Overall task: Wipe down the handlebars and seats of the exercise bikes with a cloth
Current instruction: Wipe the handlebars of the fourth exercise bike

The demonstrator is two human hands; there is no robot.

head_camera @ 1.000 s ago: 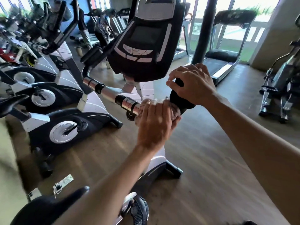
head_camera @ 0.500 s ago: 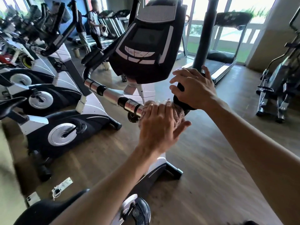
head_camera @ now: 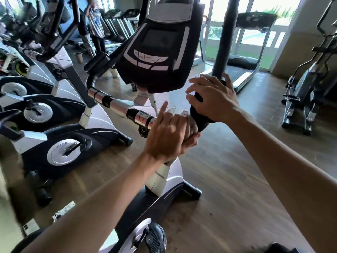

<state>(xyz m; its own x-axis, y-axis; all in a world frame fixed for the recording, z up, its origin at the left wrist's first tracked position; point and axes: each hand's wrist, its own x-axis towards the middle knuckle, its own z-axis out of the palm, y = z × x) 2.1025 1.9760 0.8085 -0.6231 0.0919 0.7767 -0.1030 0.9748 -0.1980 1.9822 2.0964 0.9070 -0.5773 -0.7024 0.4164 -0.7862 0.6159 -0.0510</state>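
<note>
The exercise bike's handlebar point(head_camera: 118, 105) is a chrome tube with black bands running under the black console point(head_camera: 160, 52). A pinkish-brown cloth point(head_camera: 191, 125) is bunched on the bar where the chrome meets the black foam grip point(head_camera: 200, 123). My left hand point(head_camera: 167, 136) presses the cloth against the bar with the palm, fingers stretched straight upward and thumb under the cloth. My right hand point(head_camera: 213, 99) grips the black foam grip from above, fingers curled over it. The bike's dark seat point(head_camera: 31, 240) shows at the bottom left.
Two more exercise bikes point(head_camera: 63, 147) stand in a row on the left. A dark column point(head_camera: 226, 33) and a treadmill point(head_camera: 242, 66) are behind the bar, an elliptical point(head_camera: 310, 84) at the right. A person point(head_camera: 94, 24) stands far back. A pedal point(head_camera: 155, 238) is below.
My left hand's fingers have uncurled from around the cloth and bar and now point straight up. My right hand stays on the grip.
</note>
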